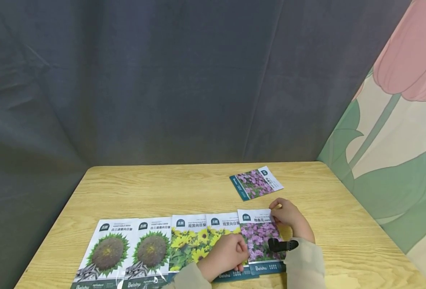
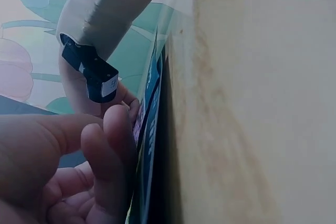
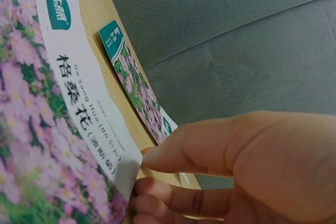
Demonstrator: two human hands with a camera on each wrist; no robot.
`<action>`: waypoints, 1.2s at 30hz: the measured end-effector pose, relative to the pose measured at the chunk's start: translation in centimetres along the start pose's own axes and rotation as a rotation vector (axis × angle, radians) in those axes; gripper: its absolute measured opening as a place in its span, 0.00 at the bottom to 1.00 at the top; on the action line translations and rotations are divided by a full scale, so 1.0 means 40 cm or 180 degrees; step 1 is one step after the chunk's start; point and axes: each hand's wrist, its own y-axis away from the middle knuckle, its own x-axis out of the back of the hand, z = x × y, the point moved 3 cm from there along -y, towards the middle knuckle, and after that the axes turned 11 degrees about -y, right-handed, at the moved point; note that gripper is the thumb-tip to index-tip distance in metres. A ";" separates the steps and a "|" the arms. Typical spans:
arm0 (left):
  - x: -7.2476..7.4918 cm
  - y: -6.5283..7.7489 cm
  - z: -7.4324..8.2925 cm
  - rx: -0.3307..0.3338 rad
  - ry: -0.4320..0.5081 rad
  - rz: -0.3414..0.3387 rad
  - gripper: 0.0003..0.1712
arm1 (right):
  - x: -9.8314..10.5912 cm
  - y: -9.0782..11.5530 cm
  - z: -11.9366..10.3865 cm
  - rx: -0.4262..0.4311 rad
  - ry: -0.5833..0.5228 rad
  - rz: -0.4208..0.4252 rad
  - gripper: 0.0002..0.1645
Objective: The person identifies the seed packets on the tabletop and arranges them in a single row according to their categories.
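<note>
A pink-flowered seed packet [image 1: 260, 235] lies at the right end of a row of packets on the table. My right hand [image 1: 289, 216] pinches its upper right corner between thumb and fingers; the right wrist view shows this corner up close, beside the thumb [image 3: 178, 148]. My left hand [image 1: 225, 255] rests over the lower part of the neighbouring yellow-flowered packet [image 1: 222, 222], its fingers loosely bent near the pink packet's left edge. In the left wrist view the left fingertips [image 2: 118, 129] touch the packets' surface.
Another yellow-flowered packet [image 1: 187, 241] and two sunflower-head packets, one at the far left [image 1: 108, 251] and one beside it [image 1: 149, 249], continue the row. A second pink-flowered packet [image 1: 254, 184] lies tilted farther back on the wooden table [image 1: 155, 188]. A dark curtain [image 1: 184, 88] hangs behind.
</note>
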 end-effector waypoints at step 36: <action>0.168 -0.088 0.056 -0.0062 0.0075 0.0464 0.21 | 0.022 -0.022 -0.015 0.0404 0.0211 0.0570 0.27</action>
